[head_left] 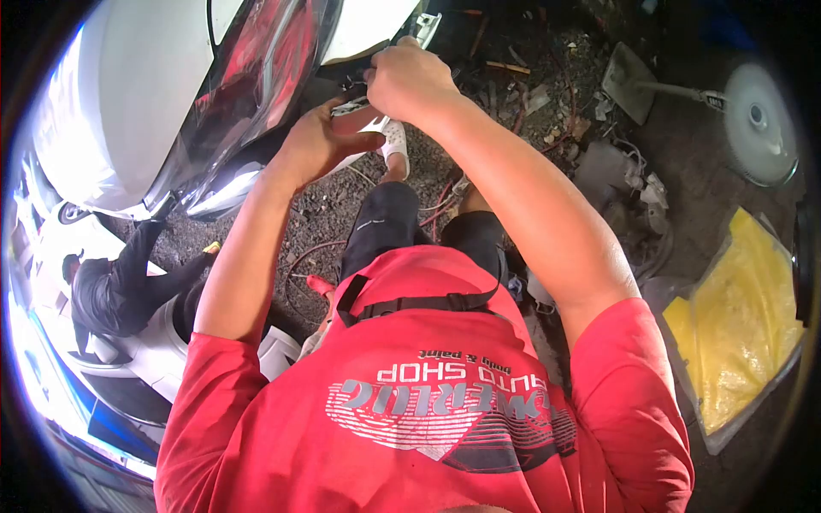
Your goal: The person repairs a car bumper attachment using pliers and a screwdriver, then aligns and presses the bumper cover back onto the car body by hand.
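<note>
My left hand [318,144] is curled around a smooth white part [357,121] with a pinkish sheen, thumb on its near side and fingers on its far side. Just beyond, my right hand [410,81] is closed with its fingers bent down against the part's far end; whatever lies inside that grip is hidden. A white bracket-like piece [425,31] shows past my right knuckles. To the left, close to both hands, is the white car body [137,94], with a clear glossy panel [256,81] reflecting red.
Gravelly ground [325,209] with scattered debris lies below. A standing fan [758,120] and a yellow plastic-wrapped sheet [740,316] are at right. A person in dark clothes [128,286] is at left beside another white car [158,363]. A red hose [445,201] crosses the ground near my legs.
</note>
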Available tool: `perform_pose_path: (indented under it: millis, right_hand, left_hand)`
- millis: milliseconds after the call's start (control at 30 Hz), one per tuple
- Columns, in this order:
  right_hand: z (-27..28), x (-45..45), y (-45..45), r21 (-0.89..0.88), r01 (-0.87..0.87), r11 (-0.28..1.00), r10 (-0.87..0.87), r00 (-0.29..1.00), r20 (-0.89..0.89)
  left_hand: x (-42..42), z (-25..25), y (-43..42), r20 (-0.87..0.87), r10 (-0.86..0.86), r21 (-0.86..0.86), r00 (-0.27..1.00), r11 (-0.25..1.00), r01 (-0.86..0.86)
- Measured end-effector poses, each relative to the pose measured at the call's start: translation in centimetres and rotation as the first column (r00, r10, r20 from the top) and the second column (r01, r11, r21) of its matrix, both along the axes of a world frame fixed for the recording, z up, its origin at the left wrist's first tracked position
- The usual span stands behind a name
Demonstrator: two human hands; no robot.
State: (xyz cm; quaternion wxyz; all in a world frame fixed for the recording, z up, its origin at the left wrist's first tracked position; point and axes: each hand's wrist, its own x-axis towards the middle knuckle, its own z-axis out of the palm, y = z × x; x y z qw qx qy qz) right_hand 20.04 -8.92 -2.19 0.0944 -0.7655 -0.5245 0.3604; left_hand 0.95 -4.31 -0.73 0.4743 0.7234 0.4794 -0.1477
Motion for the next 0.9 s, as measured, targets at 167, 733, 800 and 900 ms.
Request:
perform_pose_path:
  millis: [167, 733, 800, 900]
  right_hand:
    - [-0.8, 0.4, 0.2, 0.002, 0.003, 1.0, -0.003, 1.0, 0.018]
    - [-2.5, 0.3, -0.5, 0.092, -0.052, 0.994, 0.038, 0.987, 0.156]
    - [-3.0, 0.6, -0.2, 0.128, -0.051, 0.99, 0.023, 0.978, 0.209]
    - [-1.3, 0.9, 0.0, 0.043, -0.065, 0.997, 0.059, 0.988, 0.145]
  left_hand:
    - [0.2, 0.2, 0.2, 0.053, 0.032, -0.044, 0.998, 0.999, -0.03]
    - [-0.3, -0.6, 0.3, 0.129, -0.272, 0.016, 0.954, 0.962, 0.272]
    - [-0.3, 0.0, 0.3, -0.008, -0.38, 0.019, 0.925, 0.925, 0.38]
    - [-1.0, -0.4, 0.3, 0.167, -0.396, 0.174, 0.903, 0.913, 0.368]
